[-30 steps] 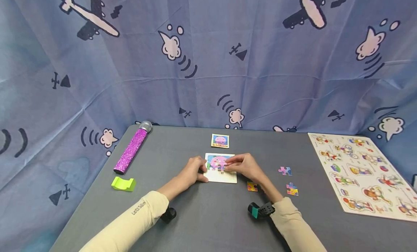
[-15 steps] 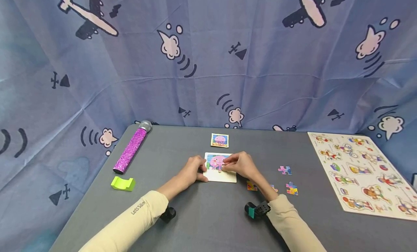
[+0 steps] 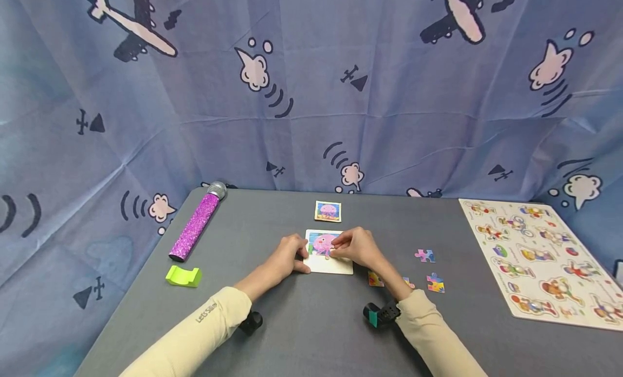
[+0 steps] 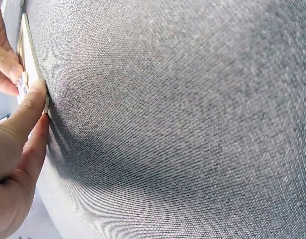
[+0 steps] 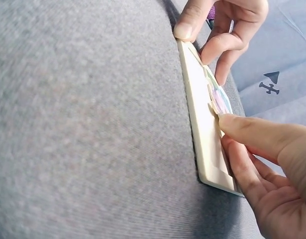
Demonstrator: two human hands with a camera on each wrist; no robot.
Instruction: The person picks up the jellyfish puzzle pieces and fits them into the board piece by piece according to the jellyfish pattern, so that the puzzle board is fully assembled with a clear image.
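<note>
A small cream puzzle board (image 3: 340, 266) lies flat on the grey table, its upper part filled with joined pieces that form a pink sea creature (image 3: 321, 242). My left hand (image 3: 287, 256) grips the board's left edge; in the right wrist view its thumb (image 5: 183, 29) sits at the near corner. From the other side, my right hand (image 3: 360, 248) pinches a puzzle piece over the right part of the picture, its fingertips down at the board. Most of that piece is hidden by the fingers. Behind the board lies a little picture card (image 3: 328, 211) with the same pink creature.
Loose puzzle pieces lie on the right: a pink-blue one (image 3: 425, 256), a yellow-blue one (image 3: 435, 283) and others partly under the right forearm. A large picture board (image 3: 540, 258) is at far right. A glittery purple microphone (image 3: 197, 225) and lime-green stand (image 3: 184, 276) are left.
My right hand has shifted slightly left over the board, with its fingers still at the picture. My left hand keeps its place on the board's edge.
</note>
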